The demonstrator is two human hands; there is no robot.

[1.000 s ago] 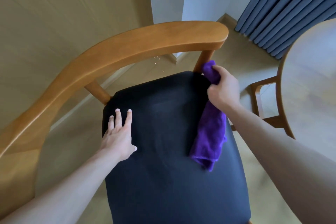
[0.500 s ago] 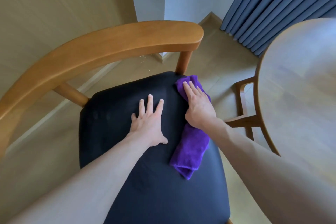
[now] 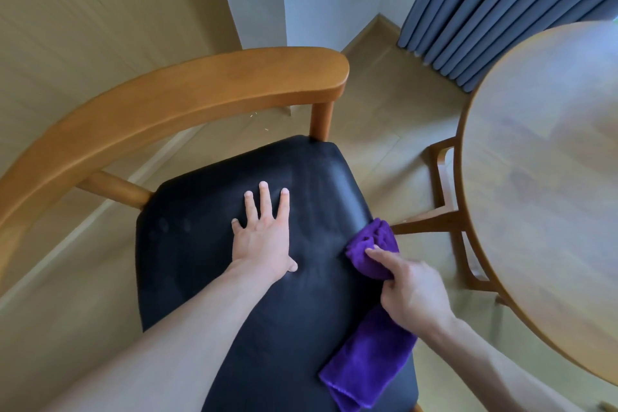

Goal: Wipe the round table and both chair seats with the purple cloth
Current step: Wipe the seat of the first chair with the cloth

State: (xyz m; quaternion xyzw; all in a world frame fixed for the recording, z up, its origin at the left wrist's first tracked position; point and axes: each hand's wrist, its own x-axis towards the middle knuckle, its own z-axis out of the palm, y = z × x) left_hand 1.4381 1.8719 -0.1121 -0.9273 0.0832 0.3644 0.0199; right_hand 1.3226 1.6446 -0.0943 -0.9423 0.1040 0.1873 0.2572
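A wooden chair with a black padded seat (image 3: 207, 264) fills the middle of the view. My left hand (image 3: 264, 234) lies flat on the seat with its fingers spread. At the seat's right edge my right hand (image 3: 411, 291) grips the purple cloth (image 3: 368, 361), fingers curled round its bunched upper end and the forefinger stretched over it. The rest of the cloth trails down along the right side of the seat. The round wooden table (image 3: 548, 184) stands to the right.
The chair's curved wooden backrest (image 3: 187, 100) arcs over the far and left sides of the seat. A table leg frame (image 3: 444, 217) stands between the chair and the table. Grey-blue curtains (image 3: 501, 7) hang at the upper right. The floor is light wood.
My right hand has dragged the cloth from the seat's far right corner down along the right edge toward me, and now grips it instead of pressing flat. My left hand still lies flat on the seat.
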